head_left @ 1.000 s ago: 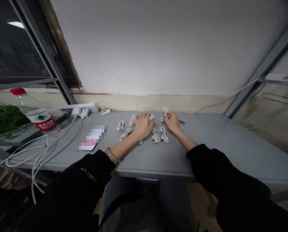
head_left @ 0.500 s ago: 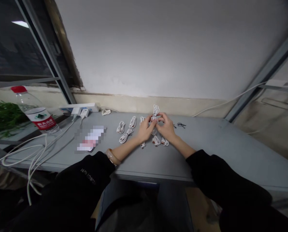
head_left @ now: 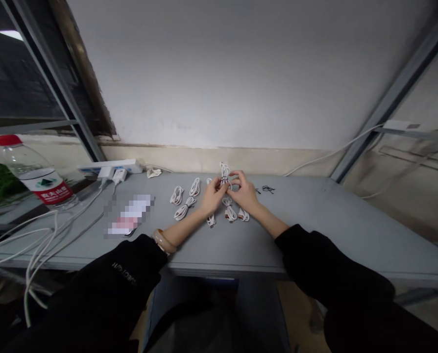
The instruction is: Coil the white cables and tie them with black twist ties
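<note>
Upright above the desk, a coiled white charging cable [head_left: 224, 169] has a black tie around its middle. My left hand [head_left: 213, 196] is closed on the coil's lower part. From the other side, my right hand [head_left: 245, 191] curls its thumb and forefinger in to the coil near the tie; whether it pinches the tie's ends is too small to tell. Beneath my hands lie tied cables, one bundle [head_left: 230, 210] and another bundle [head_left: 243, 214]. My left hand partly covers a further bundle [head_left: 210, 220]. To the left rest three coils, including one tied coil [head_left: 184, 208].
Loose black ties [head_left: 268, 189] lie right of my hands. Leftward are a phone [head_left: 133, 215] with a blurred screen, a power strip [head_left: 129, 165] with plugs, trailing white cords [head_left: 38, 245] and a water bottle [head_left: 44, 181]. A wall [head_left: 219, 88] stands behind the desk [head_left: 314, 220].
The whole view has shifted, so the desk and hands appear farther left. Both hands stay at the upright coil, with only slight finger movement around the tie.
</note>
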The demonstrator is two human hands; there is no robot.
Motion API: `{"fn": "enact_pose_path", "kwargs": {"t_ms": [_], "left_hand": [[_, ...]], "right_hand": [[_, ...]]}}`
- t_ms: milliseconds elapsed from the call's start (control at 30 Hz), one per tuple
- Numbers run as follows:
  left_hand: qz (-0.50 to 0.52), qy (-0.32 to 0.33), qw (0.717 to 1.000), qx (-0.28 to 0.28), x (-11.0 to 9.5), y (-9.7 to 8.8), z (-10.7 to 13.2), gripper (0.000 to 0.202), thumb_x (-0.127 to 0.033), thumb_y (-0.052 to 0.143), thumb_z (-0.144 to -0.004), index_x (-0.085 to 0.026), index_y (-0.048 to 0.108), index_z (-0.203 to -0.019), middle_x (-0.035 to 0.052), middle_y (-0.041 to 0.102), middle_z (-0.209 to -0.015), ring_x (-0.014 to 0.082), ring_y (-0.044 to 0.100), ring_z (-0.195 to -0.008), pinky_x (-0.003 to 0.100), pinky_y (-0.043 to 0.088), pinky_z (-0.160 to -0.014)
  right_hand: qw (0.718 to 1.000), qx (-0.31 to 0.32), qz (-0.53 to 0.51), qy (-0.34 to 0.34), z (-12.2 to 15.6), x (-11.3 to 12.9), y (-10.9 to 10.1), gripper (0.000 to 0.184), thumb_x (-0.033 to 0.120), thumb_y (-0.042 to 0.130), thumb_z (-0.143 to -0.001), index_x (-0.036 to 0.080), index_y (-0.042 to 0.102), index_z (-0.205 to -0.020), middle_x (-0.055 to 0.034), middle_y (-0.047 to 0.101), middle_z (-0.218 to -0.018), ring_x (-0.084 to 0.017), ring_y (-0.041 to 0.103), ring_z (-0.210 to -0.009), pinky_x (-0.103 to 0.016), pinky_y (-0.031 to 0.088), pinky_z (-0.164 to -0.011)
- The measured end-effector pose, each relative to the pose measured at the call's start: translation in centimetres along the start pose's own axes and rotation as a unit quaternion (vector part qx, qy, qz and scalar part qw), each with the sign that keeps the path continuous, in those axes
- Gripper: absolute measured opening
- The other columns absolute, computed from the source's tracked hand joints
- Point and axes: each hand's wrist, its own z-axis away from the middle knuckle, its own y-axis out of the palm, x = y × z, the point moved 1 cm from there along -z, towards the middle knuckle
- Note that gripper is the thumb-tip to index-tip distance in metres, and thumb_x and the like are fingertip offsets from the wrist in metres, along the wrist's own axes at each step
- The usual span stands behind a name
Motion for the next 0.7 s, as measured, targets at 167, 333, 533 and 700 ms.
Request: {"fn": "enact_pose_path", "kwargs": {"t_ms": [167,333,533,700], "left_hand": [[-0.034,0.019,0.999,-0.032,0.0,-0.4,-0.3,0.013,-0.030,0.053,-0.089,-0.016,0.056,-0.089,0.0025,0.065,-0.083,0.0139,0.058,-0.075,0.024,0.044,-0.070],[-0.101,-0.004,0.993,-0.065,0.0,-1.2,-0.4,0.015,-0.029,0.052,-0.090,-0.016,0.058,-0.094,0.0018,0.065,-0.075,0.0134,0.056,-0.066,0.025,0.042,-0.064],[-0.194,0.036,0.979,-0.052,-0.3,-1.3,-0.1,0.021,-0.028,0.051,-0.090,-0.016,0.062,-0.103,0.0039,0.069,-0.084,0.0165,0.059,-0.076,0.027,0.043,-0.072],[-0.233,0.059,0.971,-0.004,-0.4,-1.0,0.2,0.026,-0.029,0.050,-0.091,-0.015,0.061,-0.111,0.0067,0.069,-0.090,0.0185,0.059,-0.078,0.029,0.043,-0.074]], "right_hand": [[0.993,-0.004,-0.019,-0.117,0.2,-0.1,0.0,0.049,0.030,0.058,-0.081,0.023,0.045,-0.127,-0.0057,0.070,-0.106,-0.022,0.064,-0.095,-0.034,0.047,-0.085],[0.988,-0.056,-0.016,-0.146,-0.1,-0.3,-0.5,0.030,0.029,0.055,-0.086,0.021,0.056,-0.115,-0.0082,0.064,-0.109,-0.019,0.061,-0.088,-0.034,0.048,-0.082],[0.990,-0.047,0.002,-0.133,-0.5,-0.6,-0.4,0.018,0.029,0.055,-0.091,0.023,0.068,-0.103,-0.0044,0.064,-0.098,-0.015,0.057,-0.076,-0.030,0.048,-0.078],[0.992,-0.046,0.012,-0.117,-0.8,-1.0,-0.4,0.015,0.025,0.057,-0.089,0.024,0.069,-0.099,-0.0033,0.064,-0.097,-0.015,0.056,-0.074,-0.030,0.046,-0.077]]}}
